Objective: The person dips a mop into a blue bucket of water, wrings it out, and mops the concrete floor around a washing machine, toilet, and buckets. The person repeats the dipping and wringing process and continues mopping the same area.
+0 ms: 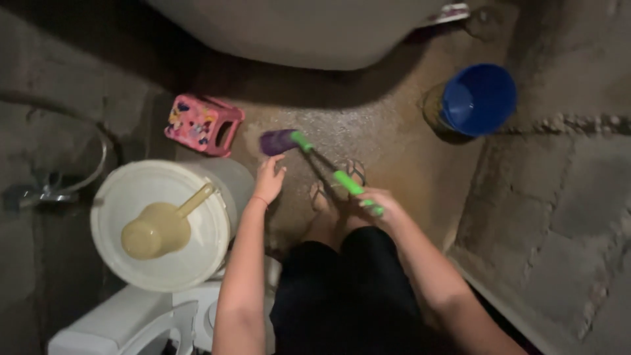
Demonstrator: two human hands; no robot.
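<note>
My right hand [376, 202] grips the green handle end of a long brush [322, 165] that slants up to the left over the wet floor. Its purple bristle head [277, 141] is raised at the far end. My left hand [269, 177] reaches toward that head, fingers apart, touching or just below it; contact is blurred. My feet in flip-flops [338, 181] stand beneath the brush.
A white lidded bucket [118, 253] with a tan dipper [161, 227] on top stands at left. A pink plastic stool [200, 123] sits behind it. A blue bucket [478, 98] stands at right by the rough wall. A white toilet [125, 322] is at bottom left.
</note>
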